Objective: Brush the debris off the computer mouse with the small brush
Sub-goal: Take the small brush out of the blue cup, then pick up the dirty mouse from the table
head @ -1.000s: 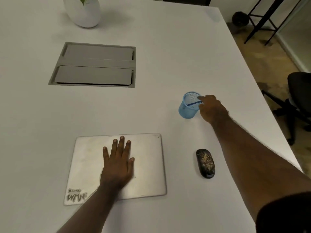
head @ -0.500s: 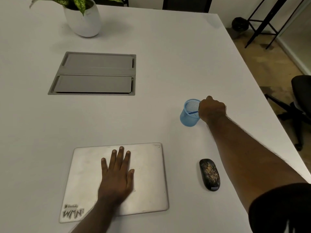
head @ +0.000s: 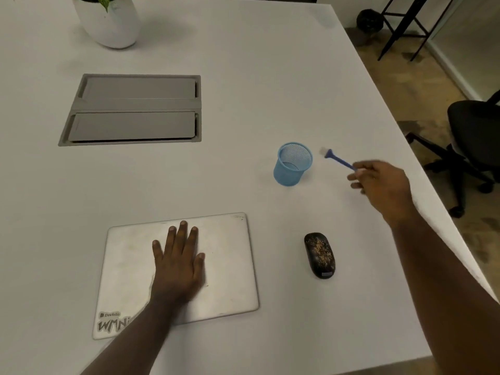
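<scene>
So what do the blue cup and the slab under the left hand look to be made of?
Blue cup: fine mesh, probably painted metal; the weave shows on its inside wall. Slab: a closed laptop, apparently matte silver aluminium, scuffed, stickers at one corner. The left hand lies flat on it.

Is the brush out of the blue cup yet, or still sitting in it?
Out. The right hand holds the small brush in the air, right of the blue mesh cup, which looks empty.
</scene>
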Demonstrator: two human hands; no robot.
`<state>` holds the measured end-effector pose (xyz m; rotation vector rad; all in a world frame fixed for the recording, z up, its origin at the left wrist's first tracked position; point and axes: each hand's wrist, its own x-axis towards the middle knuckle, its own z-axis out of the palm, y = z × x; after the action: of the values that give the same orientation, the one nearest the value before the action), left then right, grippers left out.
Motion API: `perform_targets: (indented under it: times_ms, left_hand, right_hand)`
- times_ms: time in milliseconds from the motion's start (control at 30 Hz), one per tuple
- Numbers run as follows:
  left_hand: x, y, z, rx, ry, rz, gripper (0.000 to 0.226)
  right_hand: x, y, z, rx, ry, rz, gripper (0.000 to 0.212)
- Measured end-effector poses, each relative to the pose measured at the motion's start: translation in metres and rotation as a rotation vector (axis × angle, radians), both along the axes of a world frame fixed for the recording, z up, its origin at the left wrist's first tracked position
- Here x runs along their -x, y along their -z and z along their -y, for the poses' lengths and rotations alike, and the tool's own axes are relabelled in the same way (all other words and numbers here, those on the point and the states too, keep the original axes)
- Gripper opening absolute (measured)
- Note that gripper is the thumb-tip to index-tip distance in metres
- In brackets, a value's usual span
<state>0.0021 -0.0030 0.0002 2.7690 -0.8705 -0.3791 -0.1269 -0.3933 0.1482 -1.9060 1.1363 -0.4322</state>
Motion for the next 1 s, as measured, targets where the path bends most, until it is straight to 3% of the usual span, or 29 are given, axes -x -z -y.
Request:
perform_targets:
  times_ms: [100, 267, 333, 400, 467, 500, 600, 700, 1000]
  left_hand:
    - [0.0, -0.015, 0.013, 0.054, -0.06, -0.01, 0.065]
    - [0.044, -0.039, 0.073, 0.44, 0.016, -0.113, 0.047]
    - [0.074, -0.045, 0.106, 0.564, -0.008, -0.305, 0.04]
    - [0.099, -0.051, 0.136, 0.631, -0.175, -0.665, 0.036]
    - [0.115, -0.053, 0.161, 0.596, -0.39, -1.016, 0.041]
    - [0.121, -0.05, 0.17, 0.562, -0.446, -1.104, 0.045]
    - [0.132, -0.046, 0.186, 0.488, -0.459, -1.109, 0.045]
    - [0.135, -0.044, 0.195, 0.513, -0.449, -1.129, 0.033]
    - [0.138, -0.034, 0.211, 0.553, -0.538, -1.189, 0.031]
  right_hand:
    - [0.059, 0.029, -0.018, -0.302, 0.16, 0.048, 0.029]
    - [0.111, 0.087, -0.062, -0.526, 0.287, 0.004, 0.022]
    - [0.113, 0.101, -0.075, -0.596, 0.31, 0.037, 0.019]
    - [0.108, 0.108, -0.082, -0.629, 0.353, 0.093, 0.02]
    - [0.102, 0.111, -0.084, -0.621, 0.358, 0.099, 0.022]
    - [0.098, 0.112, -0.085, -0.623, 0.354, 0.098, 0.022]
    - [0.093, 0.114, -0.088, -0.632, 0.341, 0.099, 0.024]
    - [0.093, 0.115, -0.088, -0.644, 0.341, 0.106, 0.026]
    - [0.102, 0.107, -0.093, -0.624, 0.367, 0.131, 0.023]
